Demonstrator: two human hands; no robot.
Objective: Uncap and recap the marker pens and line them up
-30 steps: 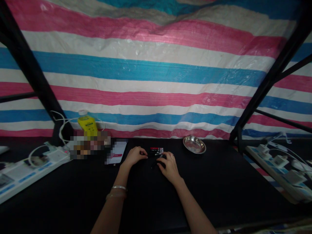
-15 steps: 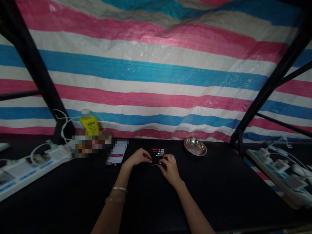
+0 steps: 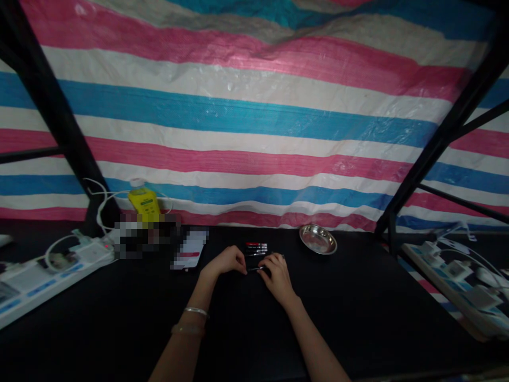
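My right hand [image 3: 278,273] pinches one end of a thin dark pen-like stick [image 3: 254,269], held level just over the black table [image 3: 246,329]. At the stick's other end are my left hand's [image 3: 228,260] thumb and forefinger, closed on its tip. Just beyond my fingers lie a red tube [image 3: 254,245] with a silver end and, in front of it, a slim dark and silver piece [image 3: 256,253]. Both look like pens or pen parts, too small to tell.
A shiny round metal dish [image 3: 318,240] stands at the back right. On the left are a phone [image 3: 190,250], a yellow bottle [image 3: 145,204] and a white power strip [image 3: 51,278] with cables. Another power strip [image 3: 449,281] sits far right. A striped sheet [image 3: 254,127] hangs behind.
My left hand has come down and closed on the left tip of the stick; before, it hovered above and apart from it. My right hand has barely moved.
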